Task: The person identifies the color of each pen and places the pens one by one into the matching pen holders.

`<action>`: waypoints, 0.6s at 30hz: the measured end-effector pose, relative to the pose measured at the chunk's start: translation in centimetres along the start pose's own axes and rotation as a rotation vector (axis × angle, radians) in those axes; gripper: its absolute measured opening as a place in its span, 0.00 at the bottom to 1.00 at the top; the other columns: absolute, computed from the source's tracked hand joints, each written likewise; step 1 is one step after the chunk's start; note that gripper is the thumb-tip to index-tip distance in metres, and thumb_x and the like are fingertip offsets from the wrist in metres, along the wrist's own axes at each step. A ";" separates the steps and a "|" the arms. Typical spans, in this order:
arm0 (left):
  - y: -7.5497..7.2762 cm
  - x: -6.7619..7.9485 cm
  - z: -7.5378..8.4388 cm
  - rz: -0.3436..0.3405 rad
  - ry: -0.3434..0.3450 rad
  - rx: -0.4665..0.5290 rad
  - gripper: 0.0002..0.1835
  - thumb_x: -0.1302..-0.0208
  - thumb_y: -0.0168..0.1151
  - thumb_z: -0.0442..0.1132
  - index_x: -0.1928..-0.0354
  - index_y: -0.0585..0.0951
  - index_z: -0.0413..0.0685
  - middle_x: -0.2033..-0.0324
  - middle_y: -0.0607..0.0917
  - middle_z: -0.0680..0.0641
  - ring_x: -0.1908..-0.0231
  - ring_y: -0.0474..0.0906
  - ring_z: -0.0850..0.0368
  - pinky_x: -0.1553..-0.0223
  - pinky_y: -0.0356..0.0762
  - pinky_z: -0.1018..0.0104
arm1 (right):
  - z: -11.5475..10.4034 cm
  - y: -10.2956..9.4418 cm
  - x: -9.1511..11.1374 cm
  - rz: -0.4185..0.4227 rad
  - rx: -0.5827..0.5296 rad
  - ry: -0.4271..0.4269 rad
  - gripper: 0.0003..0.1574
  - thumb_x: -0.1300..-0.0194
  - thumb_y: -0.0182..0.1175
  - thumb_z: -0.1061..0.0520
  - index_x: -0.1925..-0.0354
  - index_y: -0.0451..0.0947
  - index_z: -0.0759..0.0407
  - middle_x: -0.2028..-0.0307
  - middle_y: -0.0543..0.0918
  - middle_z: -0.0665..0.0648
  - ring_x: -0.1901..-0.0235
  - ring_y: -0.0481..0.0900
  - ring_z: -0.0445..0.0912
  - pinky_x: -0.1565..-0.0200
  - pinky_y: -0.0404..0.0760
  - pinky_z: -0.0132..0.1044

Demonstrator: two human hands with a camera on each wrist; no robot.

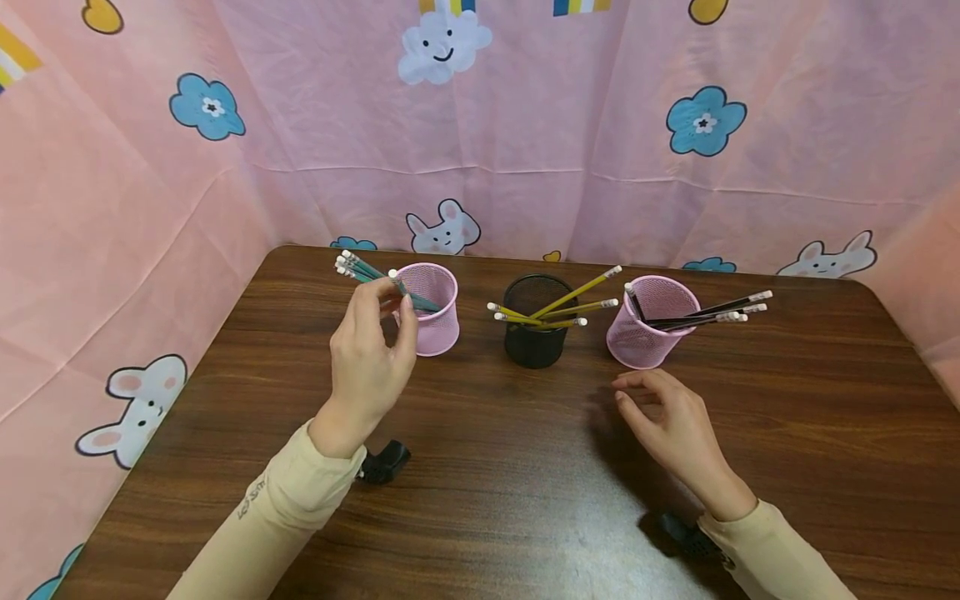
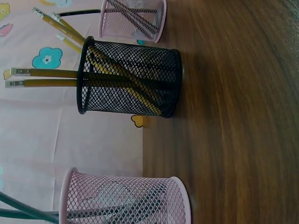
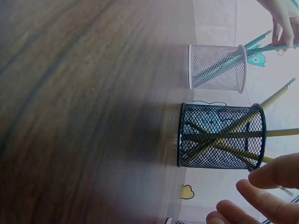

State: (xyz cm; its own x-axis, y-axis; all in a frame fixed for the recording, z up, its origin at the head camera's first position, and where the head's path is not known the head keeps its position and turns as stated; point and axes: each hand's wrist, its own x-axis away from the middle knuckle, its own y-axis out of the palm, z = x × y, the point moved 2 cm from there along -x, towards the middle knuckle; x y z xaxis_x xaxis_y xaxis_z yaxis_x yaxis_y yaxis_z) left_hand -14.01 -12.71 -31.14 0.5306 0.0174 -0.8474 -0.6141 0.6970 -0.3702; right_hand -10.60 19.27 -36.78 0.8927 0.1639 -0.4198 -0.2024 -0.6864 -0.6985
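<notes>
My left hand (image 1: 369, 354) pinches one teal pencil (image 1: 398, 282) near its white eraser end, with the pencil's lower part inside the left pink mesh cup (image 1: 437, 333). Several other teal pencils (image 1: 363, 267) lean out of that cup to the left. In the right wrist view the left hand (image 3: 282, 23) also shows at the top right corner. My right hand (image 1: 672, 429) hovers just in front of the right pink mesh cup (image 1: 636, 343), its fingers loosely bent with nothing between them. Black pencils (image 1: 708, 318) with white erasers lean out of that cup.
Between the pink cups stands a black mesh cup (image 1: 534, 348) with several yellow pencils (image 1: 577, 292). All three cups stand in a row near the back of the brown wooden table (image 1: 480, 467). Behind it hangs a pink printed cloth (image 1: 540, 125).
</notes>
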 end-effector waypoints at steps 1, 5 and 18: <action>0.0 0.0 -0.1 -0.005 0.001 -0.007 0.10 0.38 0.56 0.27 0.56 0.73 0.29 0.65 0.80 0.36 0.64 0.82 0.45 0.64 0.81 0.54 | 0.0 0.0 0.0 0.001 0.003 -0.001 0.11 0.46 0.65 0.68 0.62 0.82 0.57 0.63 0.85 0.52 0.62 0.82 0.47 0.64 0.80 0.30; 0.0 -0.1 -0.4 -0.030 0.001 -0.036 0.09 0.39 0.58 0.28 0.57 0.75 0.31 0.66 0.82 0.37 0.66 0.82 0.46 0.68 0.81 0.54 | 0.1 0.0 0.0 0.001 0.002 -0.001 0.12 0.46 0.65 0.68 0.62 0.82 0.58 0.64 0.85 0.51 0.62 0.82 0.47 0.63 0.80 0.28; 0.3 0.2 -2.3 -0.130 -0.171 0.007 0.11 0.41 0.61 0.29 0.59 0.74 0.29 0.66 0.86 0.35 0.67 0.86 0.46 0.64 0.83 0.58 | 0.2 0.1 0.0 -0.004 0.000 0.008 0.11 0.45 0.65 0.67 0.62 0.82 0.57 0.64 0.84 0.51 0.62 0.82 0.46 0.64 0.80 0.30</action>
State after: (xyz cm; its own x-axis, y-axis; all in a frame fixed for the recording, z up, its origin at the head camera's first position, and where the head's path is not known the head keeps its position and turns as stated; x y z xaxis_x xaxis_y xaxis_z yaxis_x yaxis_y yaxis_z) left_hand -15.36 -14.14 -32.30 0.6969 0.0473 -0.7156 -0.5299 0.7064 -0.4693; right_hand -10.65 19.36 -36.97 0.8965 0.1611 -0.4128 -0.1990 -0.6860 -0.6998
